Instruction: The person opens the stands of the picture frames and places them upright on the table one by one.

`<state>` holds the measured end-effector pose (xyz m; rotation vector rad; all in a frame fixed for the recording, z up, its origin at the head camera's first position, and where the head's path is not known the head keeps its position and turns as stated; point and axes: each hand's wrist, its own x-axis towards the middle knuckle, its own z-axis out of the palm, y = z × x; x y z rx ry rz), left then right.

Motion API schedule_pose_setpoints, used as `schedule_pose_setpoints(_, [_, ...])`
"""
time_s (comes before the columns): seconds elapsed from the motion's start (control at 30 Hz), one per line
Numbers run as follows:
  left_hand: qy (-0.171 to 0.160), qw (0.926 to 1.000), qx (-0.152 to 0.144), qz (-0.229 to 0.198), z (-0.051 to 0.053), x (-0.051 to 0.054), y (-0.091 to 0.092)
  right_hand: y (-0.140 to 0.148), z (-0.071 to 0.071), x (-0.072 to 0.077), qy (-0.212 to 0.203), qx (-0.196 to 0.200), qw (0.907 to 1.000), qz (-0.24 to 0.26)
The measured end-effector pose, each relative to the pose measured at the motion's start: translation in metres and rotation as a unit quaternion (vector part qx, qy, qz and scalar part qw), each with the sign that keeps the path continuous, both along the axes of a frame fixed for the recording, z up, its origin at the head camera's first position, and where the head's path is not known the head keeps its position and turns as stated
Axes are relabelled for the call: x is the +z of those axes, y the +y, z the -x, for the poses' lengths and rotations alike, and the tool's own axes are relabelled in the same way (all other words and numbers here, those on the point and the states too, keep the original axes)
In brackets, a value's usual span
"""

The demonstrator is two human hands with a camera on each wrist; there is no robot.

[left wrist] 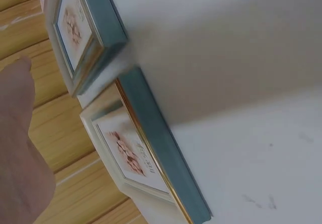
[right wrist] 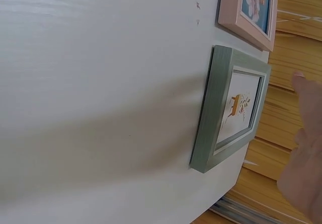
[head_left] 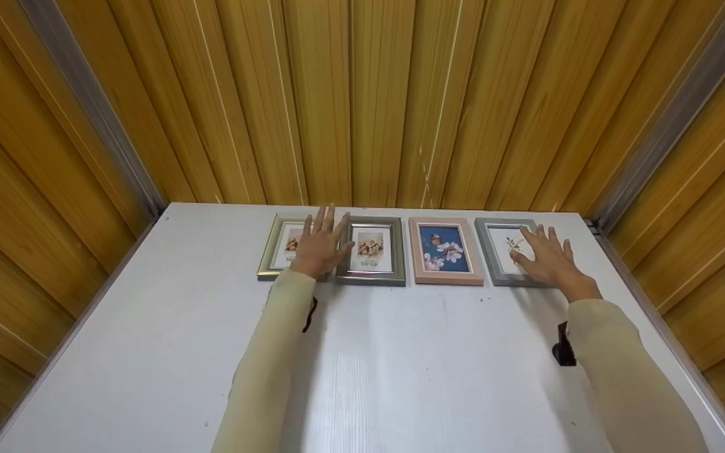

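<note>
Four picture frames lie in a row on a white tabletop in the head view. Leftmost is a gold frame (head_left: pixel 282 246), then a dark silver frame (head_left: pixel 372 250); both hold a flower print. Third comes a pink frame (head_left: pixel 445 250) with blossoms on blue. At the right end lies a grey-green frame (head_left: pixel 505 244) with a plant print. My left hand (head_left: pixel 317 251), fingers spread, is over the gap between the gold and silver frames. My right hand (head_left: pixel 548 258), fingers extended, covers part of the grey-green frame. In the wrist views, both hands hover apart from the frames, holding nothing.
The white tabletop (head_left: pixel 394 352) extends toward me, with small scuffs. Wood-patterned panels (head_left: pixel 375 107) stand behind its far edge and along both sides, with grey metal posts (head_left: pixel 95 94) at the corners. A black strap piece (head_left: pixel 564 346) shows by the right sleeve.
</note>
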<state>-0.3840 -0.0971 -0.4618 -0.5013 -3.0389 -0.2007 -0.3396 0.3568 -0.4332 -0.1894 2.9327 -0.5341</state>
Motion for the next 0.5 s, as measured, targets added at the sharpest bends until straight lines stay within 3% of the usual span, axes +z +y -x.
schedule_pose_setpoints(0.13, [0.007,0.9993,-0.025,0.028,-0.006,0.010,0.027,0.011,-0.002,-0.001,-0.007,-0.002,1.0000,-0.004])
schedule_pose_setpoints(0.27, [0.016,0.9970,-0.064,0.040,-0.010,0.013,0.055,0.025,-0.004,0.001,-0.017,-0.010,0.9998,-0.006])
schedule_pose_setpoints(0.5, [-0.033,0.9937,-0.103,-0.028,-0.022,0.009,0.115,0.037,-0.016,-0.015,-0.019,-0.019,0.9995,0.015])
